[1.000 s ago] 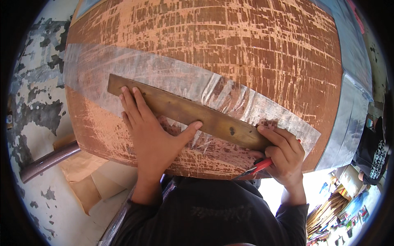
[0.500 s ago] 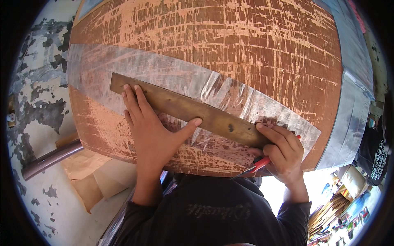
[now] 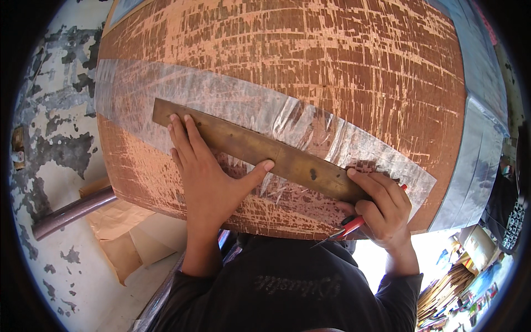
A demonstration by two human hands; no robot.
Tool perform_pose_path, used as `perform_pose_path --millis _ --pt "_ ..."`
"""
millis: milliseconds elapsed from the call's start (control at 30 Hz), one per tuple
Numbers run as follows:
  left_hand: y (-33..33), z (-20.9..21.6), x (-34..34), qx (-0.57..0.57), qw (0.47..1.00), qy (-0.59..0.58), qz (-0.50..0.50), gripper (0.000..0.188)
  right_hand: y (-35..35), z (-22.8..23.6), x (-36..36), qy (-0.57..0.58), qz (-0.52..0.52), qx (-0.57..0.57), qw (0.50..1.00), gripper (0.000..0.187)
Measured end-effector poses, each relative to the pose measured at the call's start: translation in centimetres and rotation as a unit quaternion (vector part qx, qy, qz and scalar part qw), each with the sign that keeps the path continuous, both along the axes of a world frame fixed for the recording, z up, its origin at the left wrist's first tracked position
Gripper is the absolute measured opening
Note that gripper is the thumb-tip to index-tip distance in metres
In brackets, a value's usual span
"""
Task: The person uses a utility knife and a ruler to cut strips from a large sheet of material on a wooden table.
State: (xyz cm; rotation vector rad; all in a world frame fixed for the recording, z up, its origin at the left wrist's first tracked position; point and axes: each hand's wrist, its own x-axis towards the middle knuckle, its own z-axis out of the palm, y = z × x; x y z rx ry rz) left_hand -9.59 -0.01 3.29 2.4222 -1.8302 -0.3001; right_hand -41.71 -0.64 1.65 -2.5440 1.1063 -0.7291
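A flat brown straightedge strip (image 3: 249, 147) lies slantwise across a sheet of clear plastic film (image 3: 238, 94) on a scarred brown board (image 3: 332, 55). My left hand (image 3: 207, 180) rests on the strip's left half, fingers and thumb spread along it and pressing down. At its right end, the fingertips of my right hand (image 3: 384, 213) touch the strip. The same hand holds a red cutter knife (image 3: 353, 224), its thin blade pointing down and left past the board's near edge. My right palm hides the middle of the knife's handle.
Silvery plastic sheeting (image 3: 470, 160) covers the board's right side. At left are a peeling wall (image 3: 61, 149), a dark wrapped roll (image 3: 74, 213) and brown paper (image 3: 119, 243). A stack of thin pieces (image 3: 445, 293) and clutter lie at lower right.
The view has shifted slightly, moving the scene a little to the right. Both hands keep their places on the strip, and the knife stays in my right hand.
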Motion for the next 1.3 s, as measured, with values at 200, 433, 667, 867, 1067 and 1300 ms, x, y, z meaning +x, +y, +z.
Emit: perform_pose_path --millis 200,433,667,867,1067,1300 --pt "-0.2 0.0 -0.2 -0.006 1.0 0.01 0.0 0.151 0.0 0.0 0.0 -0.013 -0.01 0.007 1.0 0.039" --pt "-0.2 0.3 -0.4 -0.002 1.0 0.008 0.009 0.146 0.0 0.3 0.1 -0.011 -0.013 0.026 1.0 0.038" --pt "-0.2 0.3 -0.4 -0.004 1.0 0.011 0.012 0.148 -0.4 1.1 0.1 -0.012 -0.01 0.048 0.999 0.035" --pt "0.1 0.0 0.1 -0.009 1.0 0.016 0.021 0.156 -0.5 6.5 -1.1 0.093 -0.109 0.271 0.952 0.036" --pt "0.3 -0.6 0.1 -0.02 0.999 0.034 0.024 0.163 -5.0 10.6 4.4 0.061 -0.026 0.305 0.95 0.037" --pt "0.4 -0.6 0.7 -0.037 0.998 0.051 0.019 0.162 -10.3 5.6 16.8 0.084 0.122 0.167 0.975 0.047"
